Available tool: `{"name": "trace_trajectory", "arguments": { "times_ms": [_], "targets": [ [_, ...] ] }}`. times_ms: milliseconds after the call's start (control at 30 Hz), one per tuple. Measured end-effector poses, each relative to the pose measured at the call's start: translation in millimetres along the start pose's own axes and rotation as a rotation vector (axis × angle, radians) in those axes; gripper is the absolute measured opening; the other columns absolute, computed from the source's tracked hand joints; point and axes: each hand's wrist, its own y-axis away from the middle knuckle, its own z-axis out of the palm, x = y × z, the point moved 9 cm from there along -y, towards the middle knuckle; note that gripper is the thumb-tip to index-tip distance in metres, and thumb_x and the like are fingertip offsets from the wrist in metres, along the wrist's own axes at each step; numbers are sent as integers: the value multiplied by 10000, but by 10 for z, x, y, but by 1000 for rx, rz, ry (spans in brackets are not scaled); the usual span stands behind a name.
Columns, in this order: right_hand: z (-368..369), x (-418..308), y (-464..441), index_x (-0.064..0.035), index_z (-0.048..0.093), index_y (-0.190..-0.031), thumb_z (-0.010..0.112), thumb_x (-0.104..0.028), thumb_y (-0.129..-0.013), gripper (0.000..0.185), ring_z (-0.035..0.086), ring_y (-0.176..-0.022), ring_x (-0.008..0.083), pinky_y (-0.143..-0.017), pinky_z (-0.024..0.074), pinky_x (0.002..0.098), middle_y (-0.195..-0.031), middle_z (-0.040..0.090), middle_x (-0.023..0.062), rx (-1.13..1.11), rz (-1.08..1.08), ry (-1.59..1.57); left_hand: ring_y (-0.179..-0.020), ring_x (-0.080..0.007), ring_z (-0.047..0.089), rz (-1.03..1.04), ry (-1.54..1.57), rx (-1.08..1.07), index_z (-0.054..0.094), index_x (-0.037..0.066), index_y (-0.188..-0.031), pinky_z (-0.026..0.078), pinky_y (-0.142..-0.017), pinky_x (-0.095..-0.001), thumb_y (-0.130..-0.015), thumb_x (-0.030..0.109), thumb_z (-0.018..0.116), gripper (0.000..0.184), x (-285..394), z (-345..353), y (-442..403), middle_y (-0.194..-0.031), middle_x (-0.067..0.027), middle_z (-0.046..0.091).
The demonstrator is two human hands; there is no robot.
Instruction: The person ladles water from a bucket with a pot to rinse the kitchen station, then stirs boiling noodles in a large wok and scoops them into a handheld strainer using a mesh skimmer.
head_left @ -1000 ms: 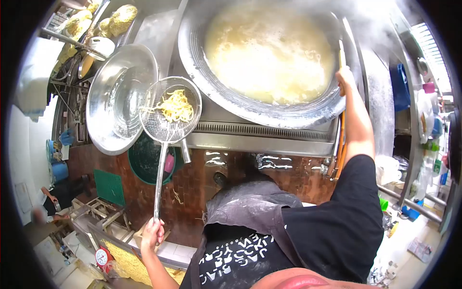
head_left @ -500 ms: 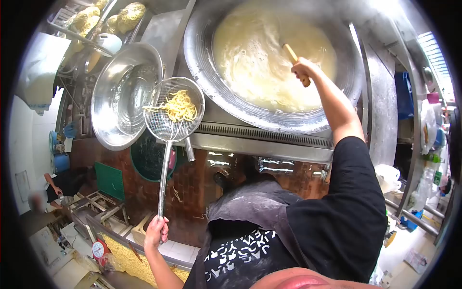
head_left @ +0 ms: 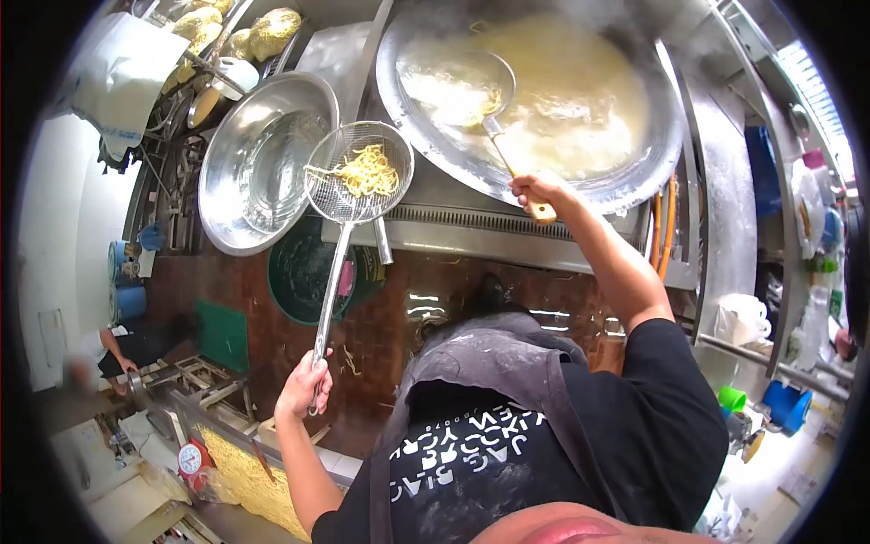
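My left hand [head_left: 305,385] is closed round the long metal handle of a mesh strainer [head_left: 346,214]. Yellow noodles [head_left: 370,172] lie in its basket, which is held beside a large steel bowl [head_left: 217,213]. My right hand [head_left: 541,189] grips the wooden handle of a round skimmer [head_left: 500,140]. The skimmer's head is at the left side of a big wok [head_left: 664,145] of steaming, cloudy liquid [head_left: 598,82]. A few noodles show at the head's lower edge; foam hides most of its inside.
A green tub [head_left: 283,295] stands on the wet brown floor below the bowl. Many yellow noodles [head_left: 254,471] fill a long tray at lower left, near a red scale [head_left: 190,460]. Another person [head_left: 122,354] is at far left. Bagged noodles [head_left: 275,34] sit on the upper-left rack.
My right hand has drawn back toward me, and the skimmer's head now shows at the wok's left side. The view has shifted; the left hand still holds the strainer with noodles.
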Motion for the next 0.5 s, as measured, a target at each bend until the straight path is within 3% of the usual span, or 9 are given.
{"name": "trace_trajectory", "arguments": {
  "times_ms": [233,333,433,500],
  "targets": [
    [837,262,463,-67,583,-792,680,-206,-878,190,575,-503,125,-452,499,304,-653,578,20,-79,-75,-117,-364,-98,418,111,-37,-69,445,56,-1299,366,-325,-259,-987,253,541,381,-70,-277,-46,-633,-23,486],
    [1333,254,941,-96,553,-764,661,-196,-886,191,574,-532,114,-442,477,297,-652,552,3,63,-162,7,-360,-87,409,147,-56,-88,463,67,-1217,355,-320,-252,-968,282,556,342,-108,-383,-39,-630,-15,485],
    [1927,235,1550,-31,524,-935,631,-143,-899,159,551,-492,128,-436,472,311,-655,533,28,202,-279,345,-365,-82,403,159,-79,-97,489,88,-1126,352,-321,-250,-967,290,556,266,-120,-501,-75,-629,3,478],
    [2110,457,1676,-17,438,-1094,598,-120,-912,262,528,-457,130,-435,471,314,-646,504,36,299,-360,501,-367,-78,403,156,-98,-92,494,96,-1126,351,-322,-249,-966,295,558,263,-138,-576,-106,-630,8,477]
  ]
}}
